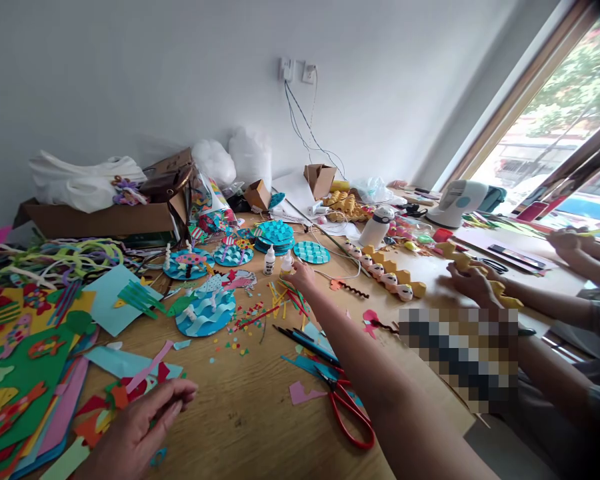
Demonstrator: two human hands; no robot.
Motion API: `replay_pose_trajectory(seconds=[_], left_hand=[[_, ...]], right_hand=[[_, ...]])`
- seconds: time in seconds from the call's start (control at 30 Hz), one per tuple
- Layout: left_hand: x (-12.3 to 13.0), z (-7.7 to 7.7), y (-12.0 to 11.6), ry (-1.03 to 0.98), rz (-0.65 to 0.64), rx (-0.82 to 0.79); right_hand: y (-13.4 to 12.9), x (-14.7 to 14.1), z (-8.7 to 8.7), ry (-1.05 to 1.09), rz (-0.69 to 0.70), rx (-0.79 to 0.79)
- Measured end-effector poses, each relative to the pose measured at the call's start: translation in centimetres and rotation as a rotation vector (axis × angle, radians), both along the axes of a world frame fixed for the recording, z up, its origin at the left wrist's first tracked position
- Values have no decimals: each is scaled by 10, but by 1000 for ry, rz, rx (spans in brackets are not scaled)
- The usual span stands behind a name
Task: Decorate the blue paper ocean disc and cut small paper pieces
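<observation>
The right hand (300, 272) stretches far across the table (250, 413), fingers closing round a small glue bottle (286, 263) beside its white twin (269, 261). Light, slick plastic (I'd pinch it low on the body). The left hand (140, 427) rests loosely curled on paper scraps (105, 407), grasping nothing.

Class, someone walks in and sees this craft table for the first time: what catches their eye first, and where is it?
Probably the right hand stretched across the middle of the wooden table to a small glue bottle, beside round blue paper wave pieces. Red-handled scissors lie near the front edge. The left hand rests at lower left by bright paper scraps.
</observation>
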State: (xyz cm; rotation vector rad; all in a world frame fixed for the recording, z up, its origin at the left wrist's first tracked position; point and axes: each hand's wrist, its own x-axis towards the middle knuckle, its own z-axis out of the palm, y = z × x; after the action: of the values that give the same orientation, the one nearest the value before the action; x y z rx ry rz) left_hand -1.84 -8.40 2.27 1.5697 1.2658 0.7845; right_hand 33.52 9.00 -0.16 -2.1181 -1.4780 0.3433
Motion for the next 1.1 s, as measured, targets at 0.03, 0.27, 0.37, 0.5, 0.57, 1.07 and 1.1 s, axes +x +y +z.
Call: replay_pose_trajectory(seconds=[0.03, 0.27, 0.37, 0.5, 0.57, 1.07, 1.1], left_hand=[[-3, -5, -2, -4, -18, 9], [-10, -25, -12, -56, -15, 58], [-10, -23, -12, -50, -18, 51], [-3, -14, -11, 67, -103, 26], [5, -6, -11, 94, -98, 16], [82, -1, -27, -925, 3, -529], [82, -3, -28, -936, 11, -536]], right_hand=[[2, -1, 0, -7, 2, 13], [1, -2, 19, 9, 5, 111], [-15, 2, 44, 37, 63, 141], [-58, -6, 80, 46, 194, 169], [-85, -17, 92, 67, 285, 160], [-202, -121, 46, 856, 656, -139], [-206, -124, 43, 885, 682, -118]])
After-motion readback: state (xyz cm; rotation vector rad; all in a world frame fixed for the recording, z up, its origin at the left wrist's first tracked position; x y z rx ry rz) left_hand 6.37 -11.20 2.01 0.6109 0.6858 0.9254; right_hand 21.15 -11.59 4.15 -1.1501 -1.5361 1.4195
